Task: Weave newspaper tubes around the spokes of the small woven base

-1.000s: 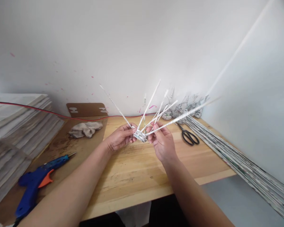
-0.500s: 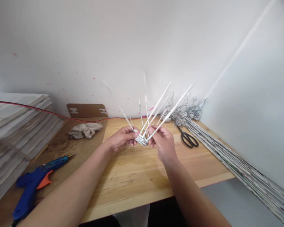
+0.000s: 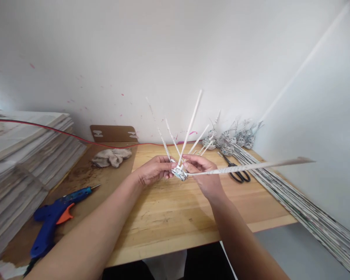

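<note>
Above the wooden table (image 3: pixel 169 217) I hold a small woven piece of rolled newspaper tubes (image 3: pixel 180 172). Several thin white tubes stick up and fan out from its base. My left hand (image 3: pixel 154 171) pinches the woven base from the left. My right hand (image 3: pixel 204 174) is closed on the base from the right and holds one long paper tube (image 3: pixel 251 166), which points out flat to the right, over the scissors.
Black scissors (image 3: pixel 236 171) lie right of my hands. A long bundle of paper tubes (image 3: pixel 294 206) runs along the right wall, with small woven pieces (image 3: pixel 233 140) at the back. A blue glue gun (image 3: pixel 55 216), a rag (image 3: pixel 112 156) and stacked paper (image 3: pixel 20 163) are on the left.
The long tube in my right hand has swung down from pointing up-right to lying nearly level toward the right. Both hands stayed on the woven base, which turned slightly.
</note>
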The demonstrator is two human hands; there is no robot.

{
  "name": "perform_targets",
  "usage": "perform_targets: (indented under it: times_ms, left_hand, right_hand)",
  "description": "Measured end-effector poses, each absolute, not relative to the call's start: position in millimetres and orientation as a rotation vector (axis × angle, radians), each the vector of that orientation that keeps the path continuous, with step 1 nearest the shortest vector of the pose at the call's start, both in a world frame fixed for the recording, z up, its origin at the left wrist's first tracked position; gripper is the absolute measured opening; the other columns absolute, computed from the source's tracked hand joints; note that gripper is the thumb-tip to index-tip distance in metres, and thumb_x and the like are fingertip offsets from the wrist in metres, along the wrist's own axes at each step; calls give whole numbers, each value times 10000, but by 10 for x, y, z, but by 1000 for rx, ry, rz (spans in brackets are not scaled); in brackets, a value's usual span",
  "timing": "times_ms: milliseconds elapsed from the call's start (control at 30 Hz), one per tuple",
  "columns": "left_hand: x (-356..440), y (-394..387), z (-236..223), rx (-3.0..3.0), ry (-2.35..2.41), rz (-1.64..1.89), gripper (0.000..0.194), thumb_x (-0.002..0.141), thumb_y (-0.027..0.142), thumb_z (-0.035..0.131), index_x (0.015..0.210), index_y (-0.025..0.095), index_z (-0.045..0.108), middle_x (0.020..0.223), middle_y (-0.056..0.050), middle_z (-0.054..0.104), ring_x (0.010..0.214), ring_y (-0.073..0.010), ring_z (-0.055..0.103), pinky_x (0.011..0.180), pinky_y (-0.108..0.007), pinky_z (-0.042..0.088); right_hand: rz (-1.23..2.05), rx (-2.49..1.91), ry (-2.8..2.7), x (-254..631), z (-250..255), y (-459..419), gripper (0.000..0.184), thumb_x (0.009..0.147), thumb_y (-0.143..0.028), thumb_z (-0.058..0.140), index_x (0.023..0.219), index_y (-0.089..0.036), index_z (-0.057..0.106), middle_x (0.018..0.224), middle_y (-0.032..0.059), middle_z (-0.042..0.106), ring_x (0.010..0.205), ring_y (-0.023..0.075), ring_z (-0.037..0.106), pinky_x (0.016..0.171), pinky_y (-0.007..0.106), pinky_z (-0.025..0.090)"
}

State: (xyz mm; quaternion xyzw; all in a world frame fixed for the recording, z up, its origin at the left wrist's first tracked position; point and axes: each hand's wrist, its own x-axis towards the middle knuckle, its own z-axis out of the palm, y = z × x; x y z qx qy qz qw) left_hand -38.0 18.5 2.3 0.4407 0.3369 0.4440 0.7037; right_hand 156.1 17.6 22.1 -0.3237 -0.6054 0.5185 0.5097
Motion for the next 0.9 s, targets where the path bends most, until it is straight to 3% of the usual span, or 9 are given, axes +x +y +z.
perform_targets:
  times_ms: [167, 333, 600, 900]
  left_hand:
    - [-390, 174, 3, 955, 733, 974, 368, 633, 333, 911, 838, 96, 718, 696, -25, 679, 542, -77, 609, 477, -162, 445]
    - [-399, 180, -3, 956, 726, 941, 375, 636, 338, 910, 848, 87, 729, 693, -28, 674, 547, -71, 595, 504, -168, 458]
    - [-398, 211, -38, 983, 726, 920, 358, 640, 356, 904, 790, 85, 723, 680, -49, 683, 532, -73, 589, 475, -161, 427]
    - [-404, 178, 32, 1030, 750, 835, 320, 657, 336, 893, 811, 98, 746, 702, -45, 695, 541, -74, 603, 496, -160, 445]
  right_hand:
    - [1391, -746, -1443, 1579, 222, 195, 232, 726, -294, 834, 943, -215, 814, 903, 52, 779, 779, 169, 706, 705, 293, 571]
    - [1444, -741, -1517, 1607, 190, 215, 288, 759, -323, 817, 1017, -197, 798, 887, 57, 769, 745, 166, 689, 668, 286, 550]
    - [1430, -749, -1558, 1588, 186, 196, 272, 778, -359, 797, 972, -169, 790, 913, 80, 771, 756, 180, 694, 678, 305, 552]
    - [1273, -885, -1790, 1626, 282, 219, 246, 816, -393, 708, 852, -151, 718, 740, 39, 700, 638, 141, 606, 580, 253, 476]
